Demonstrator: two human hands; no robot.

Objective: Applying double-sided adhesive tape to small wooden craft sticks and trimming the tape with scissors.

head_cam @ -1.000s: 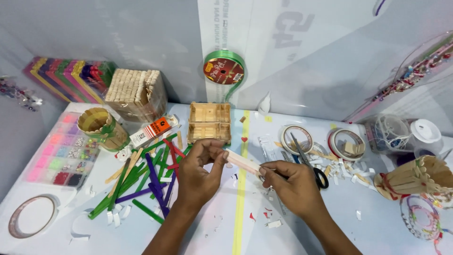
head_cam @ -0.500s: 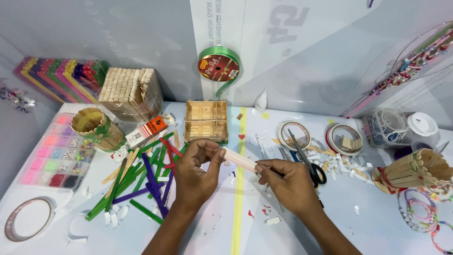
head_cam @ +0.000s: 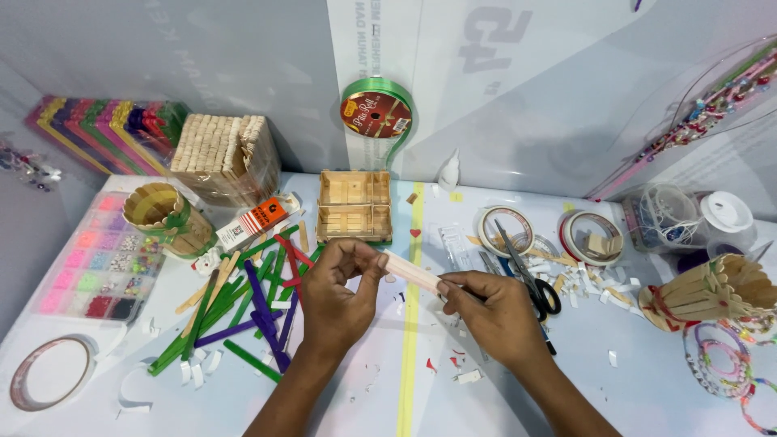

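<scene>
Both hands hold one pale wooden craft stick [head_cam: 411,272] above the white table, in the middle of the head view. My left hand [head_cam: 338,293] pinches its left end with thumb and fingertips. My right hand [head_cam: 491,311] grips its right end. The stick slants down from left to right. Just behind the hands sits a small open box [head_cam: 354,206] built from plain sticks. Left of my left hand lies a loose pile of green, purple and red sticks [head_cam: 243,303].
A stick-built cup [head_cam: 166,217], a bead organiser tray [head_cam: 95,259], a glue tube [head_cam: 255,222] and a bundle of plain sticks [head_cam: 222,158] stand at left. Tape rolls [head_cam: 506,231], scissors [head_cam: 530,279], a green ribbon spool [head_cam: 376,113] and a stick basket [head_cam: 712,293] are right and behind.
The view has shifted slightly. My hands keep the same grip on the stick, with only small finger movement.
</scene>
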